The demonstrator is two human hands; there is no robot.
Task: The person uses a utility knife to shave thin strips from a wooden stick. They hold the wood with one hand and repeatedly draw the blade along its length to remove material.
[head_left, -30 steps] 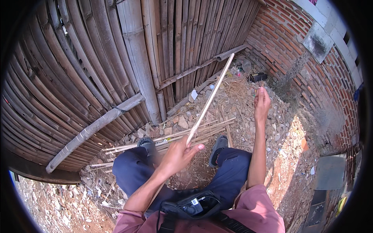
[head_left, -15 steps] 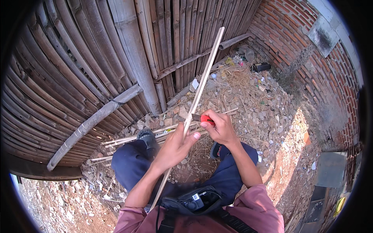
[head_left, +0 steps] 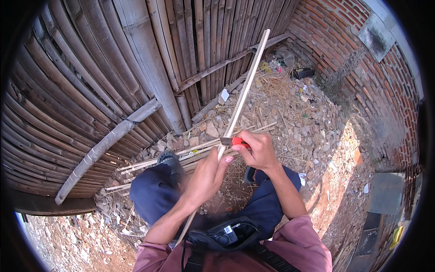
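Your left hand (head_left: 206,174) is wrapped firmly around a pale strip (head_left: 247,90) slanting up and away above stony ground (head_left: 294,136), while your right hand (head_left: 259,152) grips a red-handled knife (head_left: 239,142), its blade (head_left: 225,141) apparently against the strip just beyond your left hand; the contact is too small to confirm.

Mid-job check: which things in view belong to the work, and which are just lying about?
Work:
- pale stick, in the left hand
- red knife, in the right hand, blade at the stick
- perhaps the similar loose sticks

Lying about:
- stones
- straw
- black box
- white scrap
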